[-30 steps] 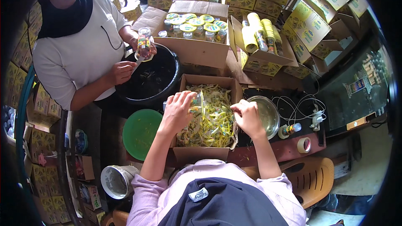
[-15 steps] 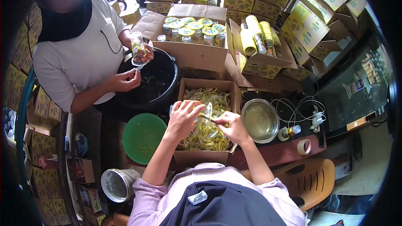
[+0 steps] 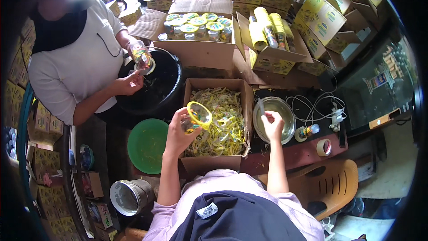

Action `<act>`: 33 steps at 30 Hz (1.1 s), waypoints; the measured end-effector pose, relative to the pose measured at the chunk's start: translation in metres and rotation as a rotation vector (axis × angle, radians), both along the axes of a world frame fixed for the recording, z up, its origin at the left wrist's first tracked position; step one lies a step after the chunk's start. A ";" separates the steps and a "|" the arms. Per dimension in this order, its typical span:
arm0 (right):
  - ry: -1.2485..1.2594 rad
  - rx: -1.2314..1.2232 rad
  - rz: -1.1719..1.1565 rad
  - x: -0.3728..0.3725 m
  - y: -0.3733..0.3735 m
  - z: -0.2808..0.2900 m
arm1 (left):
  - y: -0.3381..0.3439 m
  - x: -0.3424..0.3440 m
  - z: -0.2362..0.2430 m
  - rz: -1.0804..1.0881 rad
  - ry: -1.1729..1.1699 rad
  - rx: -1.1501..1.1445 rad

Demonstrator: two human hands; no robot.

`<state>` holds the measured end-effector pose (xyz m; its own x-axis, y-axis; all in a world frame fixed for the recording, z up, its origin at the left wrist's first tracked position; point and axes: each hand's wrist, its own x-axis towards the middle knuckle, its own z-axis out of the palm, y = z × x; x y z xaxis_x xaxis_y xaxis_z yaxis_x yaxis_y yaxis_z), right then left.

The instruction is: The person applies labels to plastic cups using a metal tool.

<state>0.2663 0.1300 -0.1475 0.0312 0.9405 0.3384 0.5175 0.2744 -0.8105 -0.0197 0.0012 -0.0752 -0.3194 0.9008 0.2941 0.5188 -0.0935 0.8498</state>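
Right fingers (image 3: 267,118) have moved from jar (image 3: 192,120) to bowl (image 3: 286,112)

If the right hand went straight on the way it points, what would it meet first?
Probably the far rim of the round bowl, as the right hand appears over that bowl; height is unclear, so it might pass above.

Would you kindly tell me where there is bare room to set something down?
The narrow reddish table edge looks bare between the right forearm and the tape roll. Behind it, the bowl, small jar and white cables crowd the dark surface.
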 end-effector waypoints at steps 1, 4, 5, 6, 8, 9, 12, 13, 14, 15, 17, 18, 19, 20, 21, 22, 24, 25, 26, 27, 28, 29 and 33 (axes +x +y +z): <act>0.028 -0.044 -0.063 0.016 0.011 -0.017 | -0.002 0.001 -0.003 -0.013 -0.006 -0.004; -0.301 -0.118 -0.143 0.045 0.033 -0.052 | -0.011 0.005 -0.007 -0.041 -0.127 -0.011; -0.304 -0.116 -0.150 0.054 0.040 -0.069 | -0.011 0.007 -0.007 -0.048 -0.130 -0.008; -0.388 -0.050 -0.164 0.061 0.046 -0.088 | -0.011 0.008 -0.007 -0.054 -0.127 -0.008; -0.454 0.001 -0.156 0.055 0.047 -0.103 | -0.014 0.006 -0.007 -0.043 -0.115 -0.011; -0.451 0.002 -0.151 0.055 0.047 -0.109 | -0.015 0.006 -0.007 -0.037 -0.119 -0.017; -0.528 0.007 -0.154 0.066 0.052 -0.140 | -0.011 0.009 -0.007 -0.041 -0.128 -0.020; -0.526 0.006 -0.147 0.063 0.050 -0.142 | -0.012 0.009 -0.007 -0.035 -0.132 -0.026; -0.513 -0.027 -0.152 0.060 0.048 -0.144 | -0.013 0.009 -0.007 -0.029 -0.130 -0.028; -0.501 -0.061 -0.160 0.058 0.048 -0.145 | -0.014 0.009 -0.005 -0.030 -0.144 -0.034; -0.424 -0.168 -0.168 0.066 0.051 -0.149 | -0.012 0.013 -0.004 -0.042 -0.165 -0.039; -0.344 -0.273 -0.174 0.070 0.051 -0.150 | -0.010 0.014 -0.004 -0.050 -0.166 -0.034; -0.343 -0.278 -0.166 0.068 0.050 -0.148 | -0.012 0.014 -0.005 -0.047 -0.163 -0.034; -0.301 -0.366 -0.139 0.066 0.050 -0.142 | -0.014 0.014 -0.005 -0.040 -0.161 -0.037; -0.259 -0.455 -0.110 0.062 0.049 -0.136 | -0.016 0.013 -0.005 -0.027 -0.172 -0.055; -0.260 -0.450 -0.121 0.070 0.052 -0.136 | -0.013 0.015 -0.003 -0.032 -0.187 -0.064; -0.199 -0.475 -0.125 0.093 0.061 -0.143 | -0.005 0.020 -0.004 -0.068 -0.212 -0.051; -0.199 -0.482 -0.122 0.093 0.060 -0.142 | -0.005 0.020 -0.007 -0.072 -0.226 -0.053; -0.221 -0.541 -0.091 0.091 0.060 -0.134 | -0.007 0.019 -0.007 -0.065 -0.225 -0.059; -0.244 -0.599 -0.062 0.089 0.060 -0.125 | -0.008 0.019 -0.008 -0.058 -0.233 -0.067; -0.305 -0.614 -0.032 0.083 0.059 -0.110 | -0.010 0.018 -0.008 -0.050 -0.241 -0.071; -0.306 -0.615 -0.038 0.085 0.059 -0.104 | -0.009 0.018 -0.009 -0.055 -0.244 -0.071; -0.451 -0.622 0.052 0.089 0.061 -0.089 | -0.009 0.018 -0.015 -0.079 -0.278 -0.056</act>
<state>0.3551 0.1914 -0.2361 -0.0332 0.9583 -0.2839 0.8334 -0.1302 -0.5371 -0.0014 -0.0075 -0.0898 -0.3089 0.9386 0.1539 0.2583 -0.0729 0.9633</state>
